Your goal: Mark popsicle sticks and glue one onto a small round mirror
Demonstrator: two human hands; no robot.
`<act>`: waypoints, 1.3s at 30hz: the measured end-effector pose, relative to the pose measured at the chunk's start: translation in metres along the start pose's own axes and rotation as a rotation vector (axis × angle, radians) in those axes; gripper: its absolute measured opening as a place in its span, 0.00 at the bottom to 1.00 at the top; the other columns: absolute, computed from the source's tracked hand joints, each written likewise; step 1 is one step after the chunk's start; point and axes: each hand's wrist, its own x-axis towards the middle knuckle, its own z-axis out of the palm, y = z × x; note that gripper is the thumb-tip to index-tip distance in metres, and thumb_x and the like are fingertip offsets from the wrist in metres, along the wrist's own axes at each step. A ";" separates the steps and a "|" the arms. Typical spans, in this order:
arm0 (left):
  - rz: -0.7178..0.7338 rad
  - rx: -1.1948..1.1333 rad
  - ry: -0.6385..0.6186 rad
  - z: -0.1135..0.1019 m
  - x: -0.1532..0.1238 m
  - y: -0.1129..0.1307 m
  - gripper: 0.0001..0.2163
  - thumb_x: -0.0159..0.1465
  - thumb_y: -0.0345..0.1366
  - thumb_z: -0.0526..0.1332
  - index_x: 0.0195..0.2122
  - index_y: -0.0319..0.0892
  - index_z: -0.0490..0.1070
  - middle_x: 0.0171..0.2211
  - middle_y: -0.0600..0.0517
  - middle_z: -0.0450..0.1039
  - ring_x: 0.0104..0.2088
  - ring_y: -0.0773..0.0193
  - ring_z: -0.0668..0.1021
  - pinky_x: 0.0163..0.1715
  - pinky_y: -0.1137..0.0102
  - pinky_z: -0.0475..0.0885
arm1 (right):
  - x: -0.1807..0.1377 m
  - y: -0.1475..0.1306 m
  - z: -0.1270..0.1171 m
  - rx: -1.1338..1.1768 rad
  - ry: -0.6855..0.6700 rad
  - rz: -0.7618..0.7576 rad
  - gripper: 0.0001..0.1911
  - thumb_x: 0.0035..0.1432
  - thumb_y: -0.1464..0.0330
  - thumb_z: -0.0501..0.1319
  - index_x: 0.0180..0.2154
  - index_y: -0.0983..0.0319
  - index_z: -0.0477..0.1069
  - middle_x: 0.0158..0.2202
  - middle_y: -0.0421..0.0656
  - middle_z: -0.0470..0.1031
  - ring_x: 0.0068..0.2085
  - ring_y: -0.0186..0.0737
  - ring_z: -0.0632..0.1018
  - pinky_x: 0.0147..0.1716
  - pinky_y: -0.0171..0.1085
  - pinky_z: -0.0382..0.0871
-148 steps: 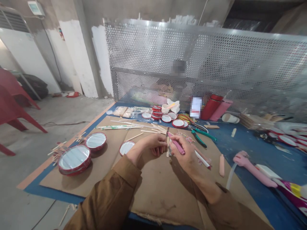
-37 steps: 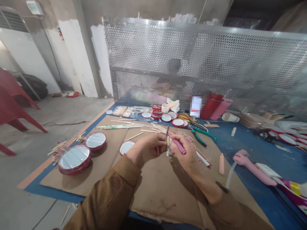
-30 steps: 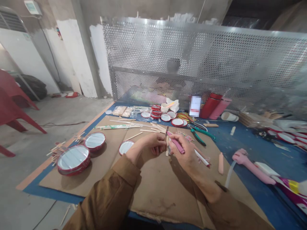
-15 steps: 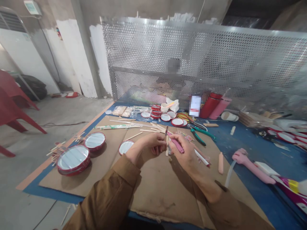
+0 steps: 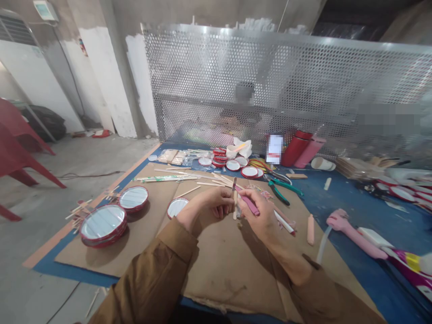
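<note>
Over the middle of the cardboard, my left hand [image 5: 221,202] pinches a narrow wooden craft stick [image 5: 235,208], with a darker brown strip [image 5: 234,185] rising beside it. My right hand [image 5: 258,211] is closed around a flat pink tool [image 5: 249,204] that looks like a utility knife, its front end against the stick. The fingers partly hide where the pieces meet. Left of my left forearm lies a round red-rimmed disc [image 5: 177,207], partly covered by the wrist. Loose wooden sticks [image 5: 216,180] lie just beyond my hands.
Stacked red-rimmed discs [image 5: 103,222] with sticks stand at left. Green-handled pliers [image 5: 279,193] lie beyond my right hand. A pink glue gun [image 5: 357,236] rests at right. Red and pink bottles [image 5: 297,148] and a phone [image 5: 274,149] stand before a perforated metal panel [image 5: 202,81].
</note>
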 end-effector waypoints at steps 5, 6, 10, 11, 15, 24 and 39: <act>-0.018 0.001 -0.003 0.001 -0.001 0.001 0.08 0.63 0.38 0.58 0.29 0.39 0.67 0.20 0.54 0.69 0.19 0.67 0.74 0.20 0.74 0.68 | -0.001 0.002 0.000 0.001 -0.033 0.004 0.08 0.63 0.65 0.57 0.42 0.59 0.71 0.37 0.44 0.78 0.38 0.43 0.80 0.40 0.40 0.72; -0.015 0.002 -0.002 0.001 -0.001 0.002 0.09 0.63 0.39 0.58 0.29 0.39 0.67 0.20 0.54 0.69 0.19 0.67 0.74 0.20 0.75 0.68 | -0.001 0.003 0.000 -0.007 -0.031 -0.003 0.08 0.63 0.65 0.57 0.42 0.59 0.71 0.37 0.44 0.78 0.39 0.43 0.80 0.40 0.40 0.72; -0.018 0.001 -0.006 0.000 0.000 0.000 0.10 0.62 0.41 0.60 0.30 0.39 0.68 0.20 0.53 0.69 0.19 0.67 0.74 0.21 0.74 0.68 | -0.001 0.004 0.000 -0.009 -0.006 -0.009 0.08 0.63 0.65 0.57 0.42 0.59 0.71 0.37 0.44 0.79 0.39 0.44 0.80 0.40 0.40 0.72; -0.016 0.002 -0.004 0.000 0.000 0.000 0.10 0.62 0.41 0.60 0.30 0.39 0.68 0.20 0.53 0.69 0.19 0.67 0.74 0.20 0.74 0.68 | -0.001 0.004 0.001 -0.011 -0.010 -0.011 0.08 0.63 0.65 0.57 0.41 0.59 0.71 0.37 0.44 0.79 0.39 0.44 0.79 0.40 0.40 0.72; -0.014 0.011 -0.011 -0.001 0.001 -0.001 0.09 0.63 0.39 0.59 0.30 0.39 0.67 0.21 0.53 0.69 0.19 0.67 0.74 0.20 0.74 0.68 | 0.000 0.002 0.001 -0.018 0.002 -0.032 0.07 0.63 0.65 0.57 0.41 0.59 0.71 0.38 0.44 0.78 0.38 0.43 0.78 0.40 0.40 0.71; -0.010 -0.017 -0.008 0.000 -0.003 0.003 0.06 0.62 0.36 0.58 0.31 0.39 0.67 0.22 0.53 0.70 0.19 0.67 0.75 0.21 0.74 0.70 | 0.001 -0.003 0.000 0.030 0.089 -0.005 0.07 0.64 0.63 0.56 0.38 0.58 0.71 0.35 0.43 0.78 0.38 0.42 0.79 0.39 0.40 0.71; 0.002 0.003 -0.018 -0.001 0.004 -0.004 0.09 0.64 0.38 0.57 0.30 0.39 0.68 0.20 0.54 0.69 0.19 0.69 0.74 0.21 0.76 0.68 | -0.002 0.002 0.003 0.035 0.004 0.043 0.09 0.63 0.61 0.57 0.40 0.59 0.71 0.37 0.44 0.79 0.37 0.43 0.81 0.35 0.39 0.73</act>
